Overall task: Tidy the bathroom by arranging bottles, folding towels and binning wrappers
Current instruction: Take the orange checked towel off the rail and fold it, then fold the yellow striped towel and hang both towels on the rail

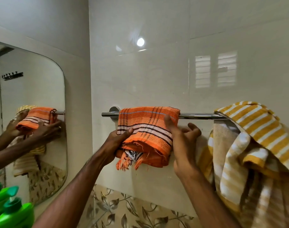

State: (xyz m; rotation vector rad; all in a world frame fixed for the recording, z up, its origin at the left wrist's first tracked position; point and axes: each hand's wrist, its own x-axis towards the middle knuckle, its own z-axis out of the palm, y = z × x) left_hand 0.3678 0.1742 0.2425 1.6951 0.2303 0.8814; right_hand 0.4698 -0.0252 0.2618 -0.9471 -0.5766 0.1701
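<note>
A folded orange checked towel with a fringed end hangs over the chrome towel rail on the tiled wall. My left hand grips the towel's lower left edge, thumb on the front. At the towel's right edge, my right hand has its thumb laid on the cloth and its other fingers spread loosely beside it, holding nothing. A yellow and white striped towel is draped unfolded over the rail's right end.
A rounded mirror on the left wall reflects the hands and towels. Two green bottles stand at the bottom left corner. Leaf-patterned tiles run along the wall below the rail.
</note>
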